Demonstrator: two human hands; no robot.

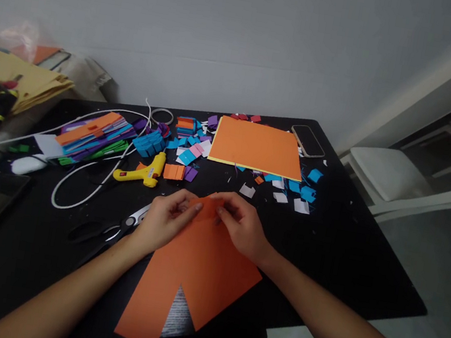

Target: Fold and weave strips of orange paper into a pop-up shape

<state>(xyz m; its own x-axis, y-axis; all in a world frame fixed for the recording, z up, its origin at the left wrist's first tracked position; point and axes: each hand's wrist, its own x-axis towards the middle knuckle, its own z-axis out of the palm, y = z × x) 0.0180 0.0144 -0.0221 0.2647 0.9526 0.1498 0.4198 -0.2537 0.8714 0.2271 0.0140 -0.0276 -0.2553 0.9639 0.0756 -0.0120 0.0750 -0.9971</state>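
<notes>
Orange paper (210, 259) is right up close at the near side of the black table (349, 259), kinda split at the bottom. Left hand (167, 218) and right hand (244, 227) both have its far end pinched, thumbs on top. Scissors (129, 222) sit beside the left one, yellow glue gun (145, 171) past that, then a phone (308, 141) way back.

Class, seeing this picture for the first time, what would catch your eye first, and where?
The orange paper held by the left hand and right hand at the near edge of the black table stands out first. Next come the yellow glue gun, lying left of centre, and the large orange sheet towards the back.
</notes>
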